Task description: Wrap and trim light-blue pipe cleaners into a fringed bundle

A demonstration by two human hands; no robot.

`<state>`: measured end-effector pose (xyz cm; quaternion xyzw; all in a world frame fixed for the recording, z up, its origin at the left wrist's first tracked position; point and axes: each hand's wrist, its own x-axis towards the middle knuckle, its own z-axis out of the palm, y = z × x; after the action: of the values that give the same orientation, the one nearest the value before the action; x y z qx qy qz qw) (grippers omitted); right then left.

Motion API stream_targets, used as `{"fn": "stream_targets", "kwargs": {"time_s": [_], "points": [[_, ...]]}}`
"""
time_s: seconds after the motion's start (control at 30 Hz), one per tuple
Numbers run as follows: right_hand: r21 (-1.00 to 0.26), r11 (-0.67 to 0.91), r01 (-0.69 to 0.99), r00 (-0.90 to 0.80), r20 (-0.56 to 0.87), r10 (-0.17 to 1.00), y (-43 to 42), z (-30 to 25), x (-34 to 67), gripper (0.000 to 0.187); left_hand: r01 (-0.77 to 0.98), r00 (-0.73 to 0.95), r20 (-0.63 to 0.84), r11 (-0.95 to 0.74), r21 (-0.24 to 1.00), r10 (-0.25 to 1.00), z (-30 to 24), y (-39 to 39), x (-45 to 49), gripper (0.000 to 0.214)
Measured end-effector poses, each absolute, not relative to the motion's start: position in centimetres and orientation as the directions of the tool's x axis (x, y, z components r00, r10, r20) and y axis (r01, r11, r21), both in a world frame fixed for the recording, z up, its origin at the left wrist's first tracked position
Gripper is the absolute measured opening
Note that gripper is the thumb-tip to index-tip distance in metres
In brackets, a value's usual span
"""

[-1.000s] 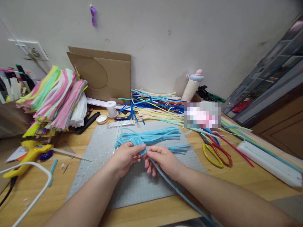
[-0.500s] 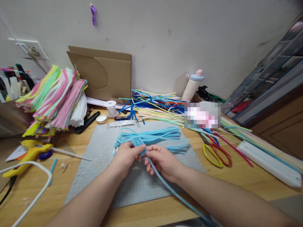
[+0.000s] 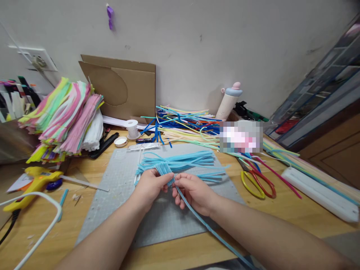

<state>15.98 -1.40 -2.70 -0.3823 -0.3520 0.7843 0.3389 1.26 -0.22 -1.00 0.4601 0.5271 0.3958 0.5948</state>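
Observation:
A bundle of light blue pipe cleaners (image 3: pixel 182 162) lies across the grey cutting mat (image 3: pixel 120 195). My left hand (image 3: pixel 150 186) pinches the bundle at its wrapped middle. My right hand (image 3: pixel 194 192) is closed on a single long light blue pipe cleaner (image 3: pixel 208 228) that runs from the bundle's middle back toward me, past the table's front edge. Both hands meet at the wrapped spot, fingertips almost touching.
Red and yellow scissors (image 3: pixel 257 182) lie right of the mat. A yellow glue gun (image 3: pixel 33 185) sits at the left, under a stack of pastel pipe cleaners (image 3: pixel 64 118). Mixed pipe cleaners (image 3: pixel 185 129), cardboard (image 3: pixel 123 88), a thread spool (image 3: pixel 132 129) and a bottle (image 3: pixel 229 101) stand behind.
My right hand has shifted slightly up and left along the single pipe cleaner, drawing it tighter at the bundle's middle. My left hand has hardly moved.

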Motion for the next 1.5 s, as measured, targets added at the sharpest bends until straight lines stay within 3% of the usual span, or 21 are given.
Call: {"fn": "stream_targets", "kwargs": {"time_s": [0.6, 0.87, 1.03, 1.13, 1.23, 1.33, 1.43, 1.5], "points": [[-0.817, -0.538, -0.207, -0.415, -0.424, 0.805, -1.2, -2.5, 16.1, 0.012, 0.064, 0.146, -0.211, 0.204, 0.977, 0.967, -1.0, -0.4, 1.8, 0.020], [-0.801, -0.575, -0.168, -0.384, -0.484, 0.786, -1.2, -2.2, 16.0, 0.009, 0.360, 0.109, -0.102, 0.057, 0.931, 0.989, -2.0, -0.9, 1.9, 0.026], [-0.781, -0.597, -0.184, -0.414, -0.490, 0.767, -1.3, -2.5, 15.9, 0.010, 0.403, 0.068, -0.011, -0.017, 0.915, 0.998, -1.7, -1.2, 2.0, 0.023], [-0.797, -0.572, -0.192, -0.450, -0.446, 0.774, -1.3, -2.6, 16.0, 0.012, 0.422, 0.012, -0.034, 0.026, 0.906, 0.999, -1.3, -0.9, 1.8, 0.024], [-0.840, -0.508, -0.190, -0.483, -0.370, 0.794, -0.9, -2.7, 16.3, 0.018, 0.377, -0.007, -0.107, 0.102, 0.921, 0.994, -1.0, -0.4, 1.3, 0.024], [-0.930, -0.363, -0.056, -0.466, -0.297, 0.833, -0.3, -2.8, 16.7, 0.019, 0.270, 0.021, -0.141, 0.130, 0.954, 0.990, -0.8, 0.1, 0.9, 0.026], [-0.990, -0.028, 0.135, -0.424, -0.083, 0.902, -0.1, -2.8, 17.4, 0.016, 0.231, 0.010, -0.153, 0.147, 0.962, 0.988, -0.7, 0.4, 0.6, 0.026], [-0.935, 0.233, 0.269, -0.448, 0.093, 0.889, -0.1, -2.6, 17.7, 0.018, 0.228, 0.012, -0.158, 0.152, 0.962, 0.987, -0.7, 0.4, 0.5, 0.025]]}}
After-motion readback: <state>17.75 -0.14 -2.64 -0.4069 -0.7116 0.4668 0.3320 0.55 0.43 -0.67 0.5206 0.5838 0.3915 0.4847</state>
